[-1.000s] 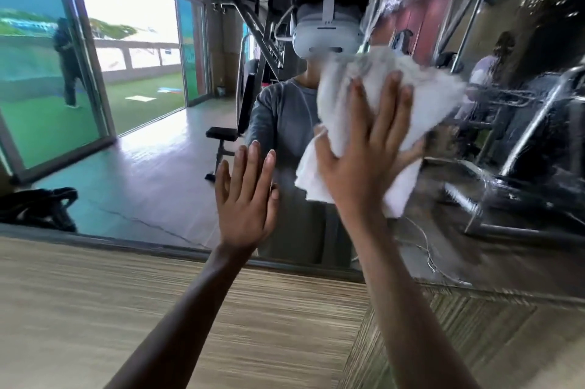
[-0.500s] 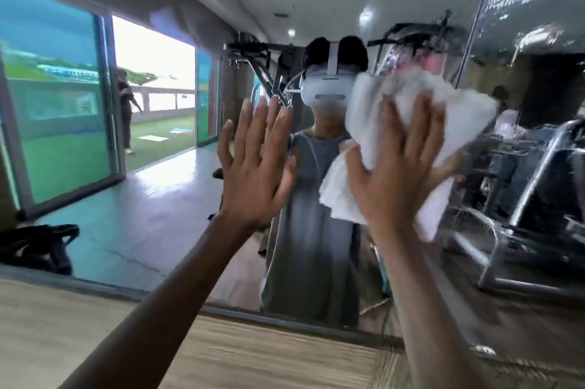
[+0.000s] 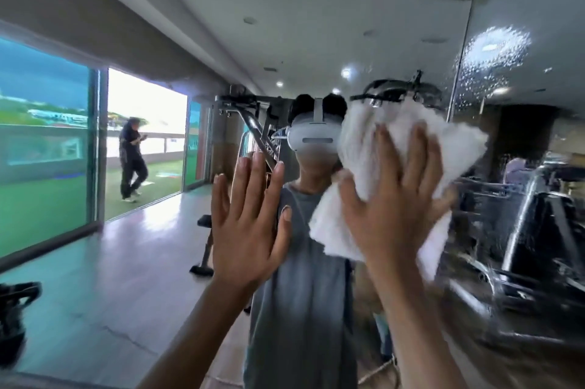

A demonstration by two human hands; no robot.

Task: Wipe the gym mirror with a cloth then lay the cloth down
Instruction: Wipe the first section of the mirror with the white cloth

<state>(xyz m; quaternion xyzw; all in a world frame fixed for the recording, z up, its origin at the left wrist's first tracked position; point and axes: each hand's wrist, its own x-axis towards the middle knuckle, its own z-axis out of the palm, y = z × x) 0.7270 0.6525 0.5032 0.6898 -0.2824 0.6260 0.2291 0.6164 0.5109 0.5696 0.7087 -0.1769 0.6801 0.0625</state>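
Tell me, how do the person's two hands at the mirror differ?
The left hand is bare; the right hand presses a white cloth to the mirror. The left hand sits lower, the right hand higher. Both are raised, fingers straight and pointing up.

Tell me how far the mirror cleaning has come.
Done: the mirror left of the white cloth shows no droplets. In hand: the right hand presses the cloth on it, left hand open beside. Left: droplets on the upper right panel, then laying the cloth down.
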